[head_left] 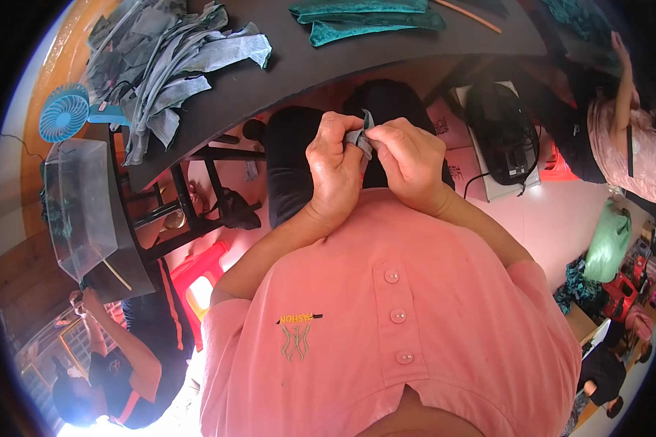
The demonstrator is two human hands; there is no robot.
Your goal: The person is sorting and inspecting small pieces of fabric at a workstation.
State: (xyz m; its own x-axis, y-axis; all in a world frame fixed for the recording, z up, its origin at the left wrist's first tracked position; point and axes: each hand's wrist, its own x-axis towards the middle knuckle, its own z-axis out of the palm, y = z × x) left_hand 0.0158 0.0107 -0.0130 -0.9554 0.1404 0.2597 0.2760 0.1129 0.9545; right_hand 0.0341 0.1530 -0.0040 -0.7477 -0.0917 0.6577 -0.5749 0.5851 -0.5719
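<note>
Above my lap, my left hand [334, 156] and my right hand [408, 154] come close together. Between their fingertips they pinch a small grey-green piece of fabric [358, 140], with one dark pointed corner sticking up. The fingers of both hands are closed on it, and most of the piece is hidden behind them. Beyond my hands is the dark table [270, 95]. A heap of grey-green fabric pieces [171, 62] lies at its far left, some hanging over the edge. Folded teal velvet fabric [368, 18] rests at the far middle.
A blue fan [65, 113] stands at the left, near a clear plastic bin [84, 204]. A thin stick [470, 16] lies on the table. Right of my knees is a black bag [499, 135]. Co-workers sit at the lower left and far right. A red stool [200, 280] is at my left.
</note>
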